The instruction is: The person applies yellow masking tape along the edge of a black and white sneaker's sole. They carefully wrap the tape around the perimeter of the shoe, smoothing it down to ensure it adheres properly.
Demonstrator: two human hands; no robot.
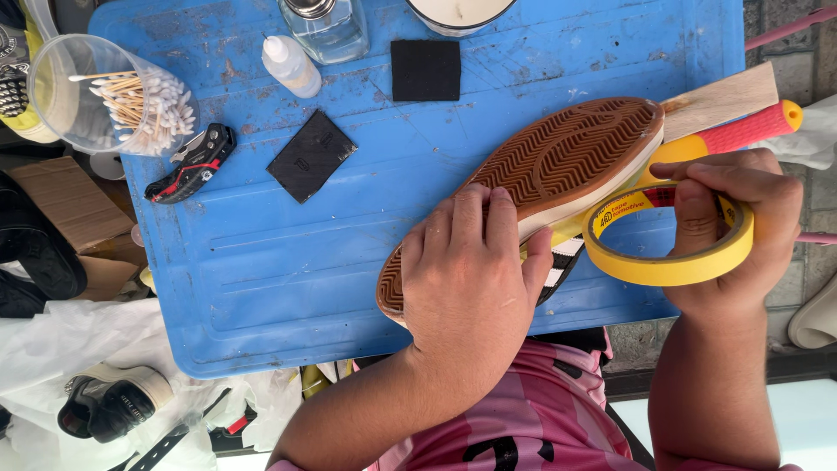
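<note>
Blue plastic work surface [288, 288], scuffed and scratched, fills most of the view, with paving and clutter at its edges; a sneaker [558, 161] lies on it sole up, brown herringbone tread showing, toe toward the far right, heel at the near edge.

Left hand [466, 279] lies flat over the heel end, fingers spread on the sole and thumb down the side; judged a steadying press rather than a closed grasp. Right hand [732, 227] is clenched on a roll of yellow masking tape [667, 266], a finger hooked through its core, held just beside the toe; the roll's free end appears to run toward the shoe's sidewall, though the join is hidden.

Clear plastic cup [109, 96], tipped on its side at far left, holds cotton swabs [148, 109]. Clear glass bottle [330, 30], contents not discernible; small white squeeze bottle [290, 65] beside it. Two black rubber pads [311, 155] [425, 70] lie flat; a black-and-red folding knife [193, 161] sits near the cup.
</note>
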